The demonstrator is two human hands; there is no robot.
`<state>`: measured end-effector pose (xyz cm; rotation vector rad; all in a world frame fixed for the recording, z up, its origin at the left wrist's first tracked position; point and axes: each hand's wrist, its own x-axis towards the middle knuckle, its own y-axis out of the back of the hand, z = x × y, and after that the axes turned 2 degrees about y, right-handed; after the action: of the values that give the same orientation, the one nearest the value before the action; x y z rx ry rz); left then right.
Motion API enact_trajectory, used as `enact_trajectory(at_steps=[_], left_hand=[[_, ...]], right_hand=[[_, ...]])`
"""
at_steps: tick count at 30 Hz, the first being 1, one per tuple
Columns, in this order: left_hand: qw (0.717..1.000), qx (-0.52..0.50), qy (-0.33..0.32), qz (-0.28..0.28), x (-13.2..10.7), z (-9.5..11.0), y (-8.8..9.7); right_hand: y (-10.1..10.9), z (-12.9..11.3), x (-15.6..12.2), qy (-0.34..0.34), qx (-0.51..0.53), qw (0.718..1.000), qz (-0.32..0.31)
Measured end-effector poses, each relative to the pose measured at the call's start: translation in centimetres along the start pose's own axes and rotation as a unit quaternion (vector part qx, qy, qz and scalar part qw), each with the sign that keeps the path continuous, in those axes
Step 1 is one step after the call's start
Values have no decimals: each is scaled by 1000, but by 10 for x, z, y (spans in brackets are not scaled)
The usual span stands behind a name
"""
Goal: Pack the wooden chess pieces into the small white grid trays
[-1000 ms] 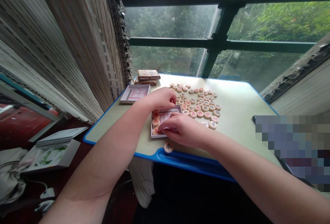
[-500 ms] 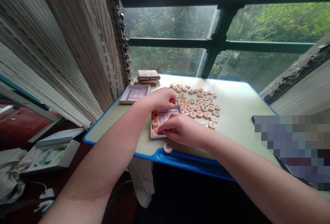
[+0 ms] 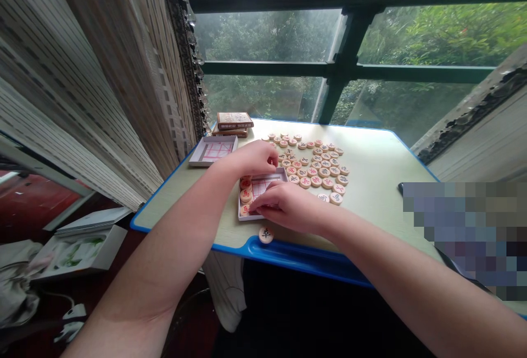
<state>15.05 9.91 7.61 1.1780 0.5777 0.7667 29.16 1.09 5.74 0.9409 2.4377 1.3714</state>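
Note:
A shallow white box (image 3: 267, 216) with red grid lines inside stands before me, and a column of red-lettered Chinese chess pieces (image 3: 246, 195) runs along its left side. At the box's near left corner, my right hand (image 3: 288, 204) has its fingertips closed on a red-lettered piece (image 3: 246, 209). My left hand (image 3: 262, 156) hovers over the far edge of the box with curled fingers; whatever they hold is hidden. One black-lettered piece (image 3: 265, 234) lies apart, between the box and the table's front edge.
Many round wooden pieces (image 3: 315, 181) are spread to the right of and behind the box. Another shallow tray (image 3: 214, 150) and two stacked brown boxes (image 3: 234, 121) stand at the back left. The table (image 3: 379, 182) has a blue rim; a window is behind it.
The view has shifted slightly, so everything sits a little further left. Both hands keep nearly the same place and pose over the box.

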Motion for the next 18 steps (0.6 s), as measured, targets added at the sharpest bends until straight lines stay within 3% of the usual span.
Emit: enact_trajectory(at_steps=[11, 14, 16, 18], left_hand=[[1000, -8, 5, -5, 0, 1, 0], [1000, -15, 7, -6, 0, 1, 0], [1000, -20, 7, -6, 0, 1, 1], [1000, -24, 7, -4, -1, 1, 1]], right_hand=[[-2, 1, -1, 39, -30, 999, 17], [3, 3, -2, 56, -45, 996, 50], [13, 8, -3, 24, -81, 990, 110], [28, 16, -5, -61, -156, 971, 170]])
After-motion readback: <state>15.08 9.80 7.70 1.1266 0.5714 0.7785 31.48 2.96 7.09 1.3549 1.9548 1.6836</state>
